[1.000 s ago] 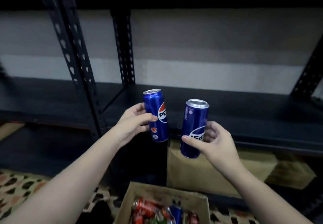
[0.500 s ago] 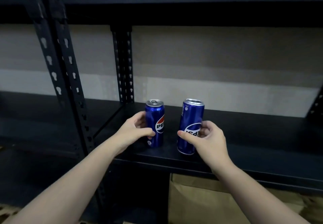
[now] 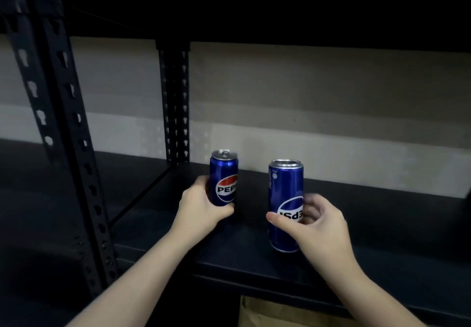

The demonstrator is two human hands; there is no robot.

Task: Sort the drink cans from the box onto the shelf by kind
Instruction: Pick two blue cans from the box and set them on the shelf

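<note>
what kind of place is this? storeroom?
Likely a storeroom or stockroom. Black slotted-steel shelving stands against a bare wall, brown cardboard sits under the shelf, and the hands set two Pepsi cans on the shelf board.

brown cardboard (image 3: 265,312) cut off at bottom edge, right hand (image 3: 314,221) fingertips blurred

A big dark metal rack (image 3: 382,224) fills most of the frame. Its posts have rows of little holes; one thick post (image 3: 63,133) leans down the left side, and a thinner post (image 3: 175,105) stands at the back, left of the middle. A dark board (image 3: 254,8) runs across the top. Behind the rack is a pale wall (image 3: 331,102), grey-brown higher up and lighter lower down. The light is dim. At the bottom, right of the middle, a bit of brown cardboard (image 3: 265,314) peeks out.
</note>
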